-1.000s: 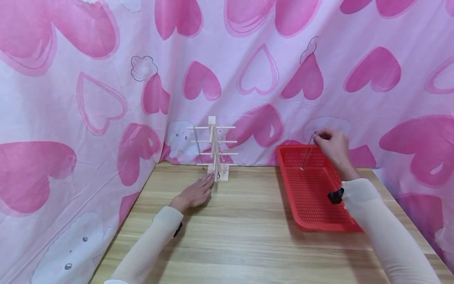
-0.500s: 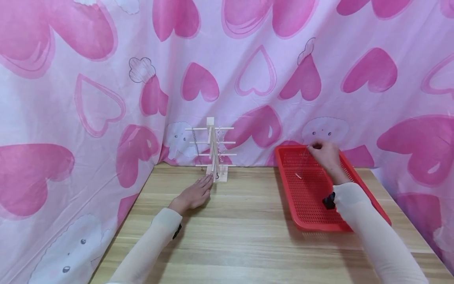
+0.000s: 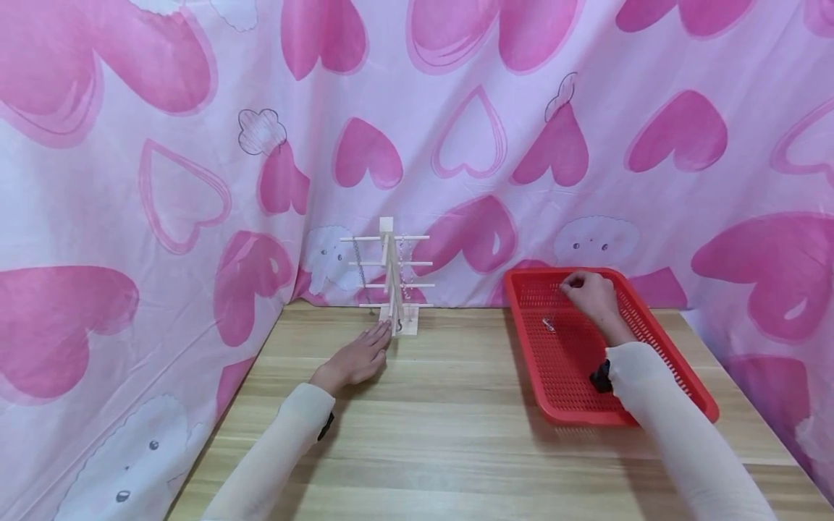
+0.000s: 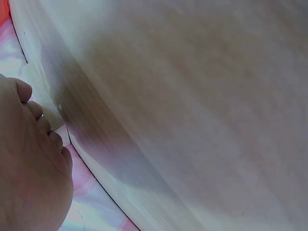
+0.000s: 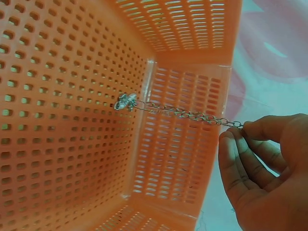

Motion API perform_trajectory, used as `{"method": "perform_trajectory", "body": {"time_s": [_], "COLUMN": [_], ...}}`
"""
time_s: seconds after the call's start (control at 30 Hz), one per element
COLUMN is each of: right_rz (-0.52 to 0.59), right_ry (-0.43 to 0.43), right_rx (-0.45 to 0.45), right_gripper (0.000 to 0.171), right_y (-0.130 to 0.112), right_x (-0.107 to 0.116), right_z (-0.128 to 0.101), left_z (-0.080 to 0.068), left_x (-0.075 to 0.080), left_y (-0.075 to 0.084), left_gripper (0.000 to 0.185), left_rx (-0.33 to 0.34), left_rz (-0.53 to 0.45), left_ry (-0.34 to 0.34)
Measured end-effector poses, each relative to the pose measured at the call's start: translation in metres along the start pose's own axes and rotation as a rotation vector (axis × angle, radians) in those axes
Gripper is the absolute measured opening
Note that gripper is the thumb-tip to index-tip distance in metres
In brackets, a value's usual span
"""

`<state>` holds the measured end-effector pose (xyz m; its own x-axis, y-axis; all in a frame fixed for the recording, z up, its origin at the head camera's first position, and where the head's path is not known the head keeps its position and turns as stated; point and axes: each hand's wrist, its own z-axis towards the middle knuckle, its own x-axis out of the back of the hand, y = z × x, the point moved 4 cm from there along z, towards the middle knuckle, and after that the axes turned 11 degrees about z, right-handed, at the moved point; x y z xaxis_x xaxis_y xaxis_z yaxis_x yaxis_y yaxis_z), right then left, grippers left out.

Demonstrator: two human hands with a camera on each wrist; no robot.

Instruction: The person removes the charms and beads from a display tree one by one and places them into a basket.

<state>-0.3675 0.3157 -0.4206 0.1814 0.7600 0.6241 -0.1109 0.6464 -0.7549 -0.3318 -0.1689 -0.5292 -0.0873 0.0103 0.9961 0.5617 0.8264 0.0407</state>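
Right wrist view: right hand [image 5: 267, 178] pinches one end of a thin metal chain [image 5: 185, 113] between thumb and fingertips [image 5: 230, 144] — grip pressed tight on the last links. Chain runs out taut-ish from the pinch to a small clasp or charm end [image 5: 125, 101] lying on the perforated floor of the red basket [image 5: 57, 134]. Head view: same hand [image 3: 589, 295] sits over the basket's [image 3: 677, 376] far half, chain's free end [image 3: 549, 325] on the mesh. Left hand [image 3: 357, 356] lies flat on the worktop [image 3: 456, 434], fingers straight, fingertips touching the base of the wooden rack [image 3: 392, 278] — chains hang from its pegs. Pink heart cloth [image 3: 163, 145] behind.
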Motion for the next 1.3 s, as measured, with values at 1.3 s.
{"method": "perform_trajectory", "body": {"time_s": [1.3], "right_rz": [-0.127], "right_ry": [-0.302], "right_rx": [-0.082], "right_gripper": [0.028], "right_y": [0.021], "right_x": [-0.044], "right_z": [-0.001], "left_z": [0.001], "left_x": [0.000], "left_y": [-0.001], "left_gripper": [0.063], "left_rx": [0.022], "left_rz": [0.014], "left_ry": [-0.037]}}
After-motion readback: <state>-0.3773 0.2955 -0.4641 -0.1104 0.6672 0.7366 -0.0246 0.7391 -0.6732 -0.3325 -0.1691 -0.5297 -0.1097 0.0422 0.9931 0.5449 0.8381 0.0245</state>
